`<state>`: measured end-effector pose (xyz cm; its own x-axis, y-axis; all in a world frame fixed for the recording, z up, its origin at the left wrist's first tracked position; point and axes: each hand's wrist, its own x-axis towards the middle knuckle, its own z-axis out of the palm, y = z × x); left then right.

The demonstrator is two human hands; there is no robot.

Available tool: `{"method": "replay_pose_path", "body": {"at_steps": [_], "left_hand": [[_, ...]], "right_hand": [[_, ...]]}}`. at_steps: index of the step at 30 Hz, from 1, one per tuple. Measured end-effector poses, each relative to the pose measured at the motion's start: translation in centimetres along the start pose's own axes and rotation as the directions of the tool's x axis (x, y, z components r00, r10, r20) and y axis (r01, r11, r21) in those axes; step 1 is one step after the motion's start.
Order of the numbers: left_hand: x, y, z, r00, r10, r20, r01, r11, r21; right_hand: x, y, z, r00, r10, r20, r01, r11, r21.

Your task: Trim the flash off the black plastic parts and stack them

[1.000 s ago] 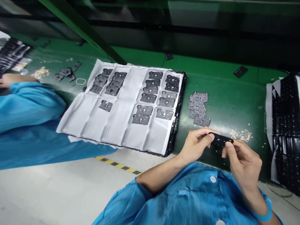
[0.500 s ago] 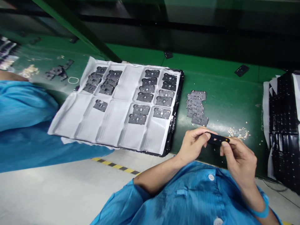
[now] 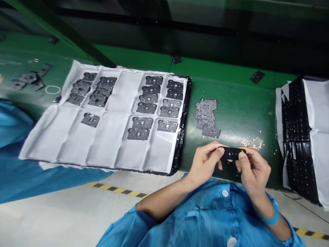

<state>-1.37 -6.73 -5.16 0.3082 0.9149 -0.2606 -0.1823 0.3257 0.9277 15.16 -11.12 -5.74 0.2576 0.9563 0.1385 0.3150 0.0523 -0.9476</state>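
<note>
My left hand [image 3: 205, 161] and my right hand [image 3: 253, 169] pinch the two ends of a small flat black part [image 3: 230, 152] just above the near edge of the green bench. Both hands have fingers closed on it. Beyond them lies a short stack of grey stamped plates [image 3: 207, 117] on the bench. Left of that, a black tray lined with white sheet [image 3: 113, 147] holds several of the same grey plates [image 3: 151, 99] in rows.
A stack of black trays with white sheets [image 3: 298, 137] stands at the right. Pale scraps [image 3: 253, 141] lie near my hands. Another person's blue sleeve [image 3: 15, 154] fills the left. Loose black parts [image 3: 257, 77] lie farther back. A green frame bar [image 3: 59, 31] crosses the top left.
The view has shifted so everything slid left. My hands stay together on the black part, turned a little flatter between the fingers.
</note>
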Motion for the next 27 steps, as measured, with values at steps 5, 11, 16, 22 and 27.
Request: {"method": "replay_pose_path", "body": {"at_steps": [5,11,16,22,27], "left_hand": [[-0.1,-0.2,0.2,1.000,-0.014,-0.001,0.014,1.000,-0.014],[-0.3,-0.2,0.4,1.000,0.029,0.008,-0.028,0.999,-0.020],[-0.5,-0.2,0.5,0.999,0.033,0.013,-0.032,0.998,-0.058],[-0.8,-0.1,0.5,0.998,0.059,0.030,-0.058,0.997,-0.052],[-1.1,0.0,0.4,0.989,0.129,0.074,-0.126,0.991,-0.047]], "right_hand": [[-0.2,-0.3,0.3,0.998,0.065,0.014,-0.066,0.994,0.086],[0.2,-0.3,0.2,0.998,0.064,0.016,-0.065,0.993,0.099],[0.2,-0.1,0.0,0.998,0.066,0.013,-0.067,0.992,0.106],[0.3,-0.4,-0.3,0.997,0.069,0.034,-0.072,0.994,0.085],[0.5,-0.5,-0.4,0.996,0.090,0.008,-0.091,0.994,0.068]]}}
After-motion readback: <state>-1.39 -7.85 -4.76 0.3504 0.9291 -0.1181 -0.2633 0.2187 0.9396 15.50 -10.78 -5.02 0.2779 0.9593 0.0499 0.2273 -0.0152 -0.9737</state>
